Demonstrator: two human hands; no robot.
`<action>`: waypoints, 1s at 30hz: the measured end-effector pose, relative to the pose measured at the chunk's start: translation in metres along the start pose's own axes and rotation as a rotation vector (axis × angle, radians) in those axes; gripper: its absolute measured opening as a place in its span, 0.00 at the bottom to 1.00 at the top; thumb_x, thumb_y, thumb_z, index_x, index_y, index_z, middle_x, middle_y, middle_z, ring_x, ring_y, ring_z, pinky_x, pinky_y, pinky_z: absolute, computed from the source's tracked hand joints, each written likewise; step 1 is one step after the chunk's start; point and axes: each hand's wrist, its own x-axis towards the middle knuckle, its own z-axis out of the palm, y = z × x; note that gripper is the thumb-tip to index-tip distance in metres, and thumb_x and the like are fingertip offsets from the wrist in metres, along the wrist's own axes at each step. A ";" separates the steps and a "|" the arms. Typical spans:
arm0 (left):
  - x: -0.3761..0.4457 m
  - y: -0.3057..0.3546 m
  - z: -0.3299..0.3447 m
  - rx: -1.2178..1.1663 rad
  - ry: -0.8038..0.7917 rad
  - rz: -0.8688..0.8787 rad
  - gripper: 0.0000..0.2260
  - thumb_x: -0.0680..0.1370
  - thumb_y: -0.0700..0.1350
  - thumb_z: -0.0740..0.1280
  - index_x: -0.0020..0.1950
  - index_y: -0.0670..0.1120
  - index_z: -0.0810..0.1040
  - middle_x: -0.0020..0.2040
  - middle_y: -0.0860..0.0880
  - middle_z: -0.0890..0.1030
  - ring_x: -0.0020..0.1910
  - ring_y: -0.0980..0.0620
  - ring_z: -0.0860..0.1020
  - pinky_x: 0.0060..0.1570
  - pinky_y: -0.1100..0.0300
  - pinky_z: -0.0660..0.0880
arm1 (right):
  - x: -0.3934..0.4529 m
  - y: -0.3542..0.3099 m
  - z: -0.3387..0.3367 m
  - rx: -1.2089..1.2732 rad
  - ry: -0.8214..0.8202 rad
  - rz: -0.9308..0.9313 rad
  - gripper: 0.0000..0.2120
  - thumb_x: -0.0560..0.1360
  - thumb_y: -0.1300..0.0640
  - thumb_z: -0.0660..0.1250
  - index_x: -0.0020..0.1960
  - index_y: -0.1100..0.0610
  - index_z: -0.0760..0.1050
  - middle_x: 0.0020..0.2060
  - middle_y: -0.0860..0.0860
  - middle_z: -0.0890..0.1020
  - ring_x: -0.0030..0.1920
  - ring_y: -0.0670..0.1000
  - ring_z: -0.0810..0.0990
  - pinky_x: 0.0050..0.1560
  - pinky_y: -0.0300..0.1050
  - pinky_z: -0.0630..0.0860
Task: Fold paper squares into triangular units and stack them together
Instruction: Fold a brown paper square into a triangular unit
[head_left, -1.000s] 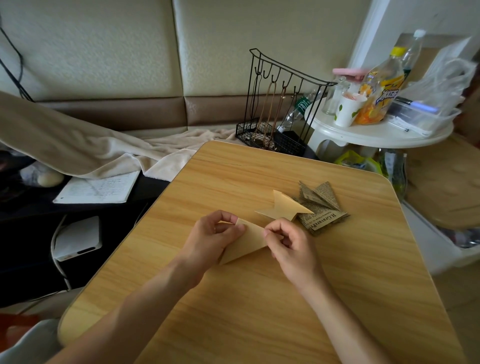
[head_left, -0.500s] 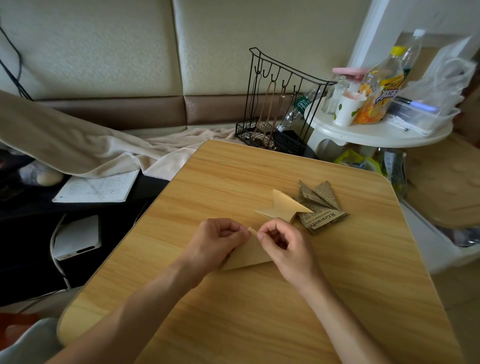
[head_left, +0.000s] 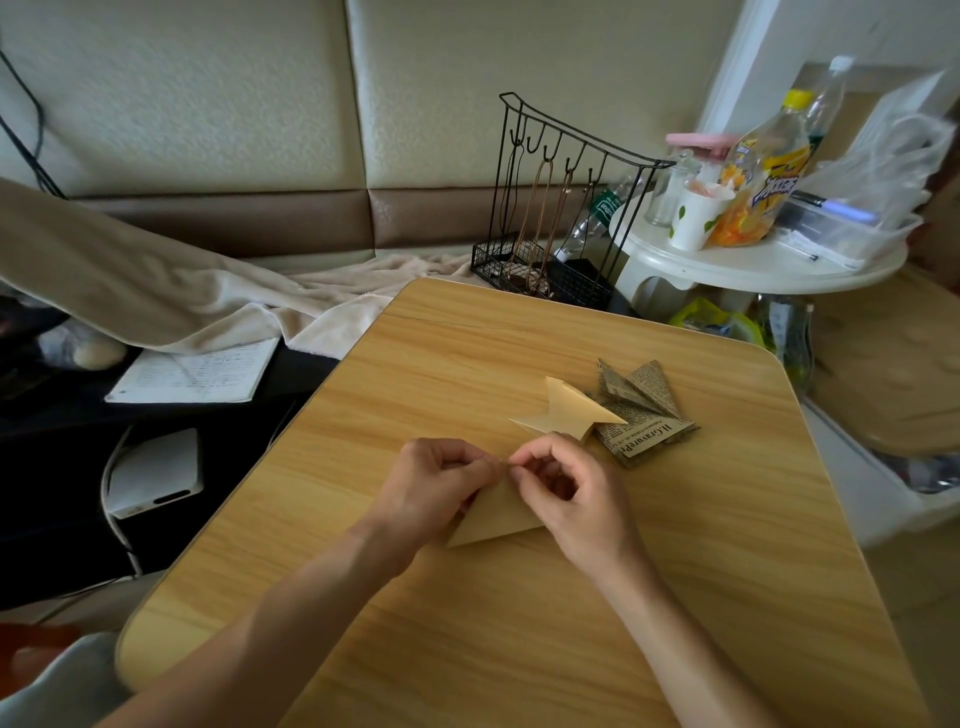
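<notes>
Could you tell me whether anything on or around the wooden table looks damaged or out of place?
One thing stands out: a thin dark crack-like line runs across the wooden table near its far edge. Otherwise the left hand and right hand pinch the tan paper normally, and the folded units lie loosely piled.

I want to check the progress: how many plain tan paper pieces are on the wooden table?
2. One tan paper triangle is pinched at its top corner by both hands. One folded tan paper unit lies beyond them, overlapping the newsprint folded units. More may be hidden underneath.
</notes>
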 end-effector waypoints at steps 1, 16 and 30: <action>0.000 0.000 0.000 -0.005 0.001 -0.009 0.06 0.77 0.45 0.73 0.43 0.45 0.87 0.43 0.41 0.86 0.37 0.54 0.80 0.38 0.61 0.77 | 0.000 -0.001 0.000 -0.016 0.005 -0.016 0.05 0.74 0.61 0.72 0.45 0.52 0.83 0.39 0.45 0.83 0.39 0.47 0.79 0.42 0.37 0.73; -0.001 0.001 -0.002 -0.097 -0.018 -0.058 0.07 0.79 0.46 0.73 0.48 0.44 0.87 0.39 0.46 0.86 0.35 0.56 0.81 0.33 0.64 0.76 | -0.001 -0.007 -0.001 -0.233 0.027 -0.219 0.06 0.75 0.65 0.73 0.49 0.55 0.85 0.45 0.44 0.83 0.48 0.45 0.83 0.50 0.42 0.78; 0.001 0.001 0.000 -0.046 0.031 -0.042 0.09 0.81 0.48 0.70 0.46 0.45 0.87 0.37 0.50 0.84 0.35 0.58 0.79 0.32 0.66 0.74 | -0.001 -0.006 0.000 -0.210 -0.007 -0.208 0.07 0.76 0.65 0.73 0.50 0.56 0.85 0.45 0.45 0.83 0.48 0.47 0.83 0.48 0.44 0.79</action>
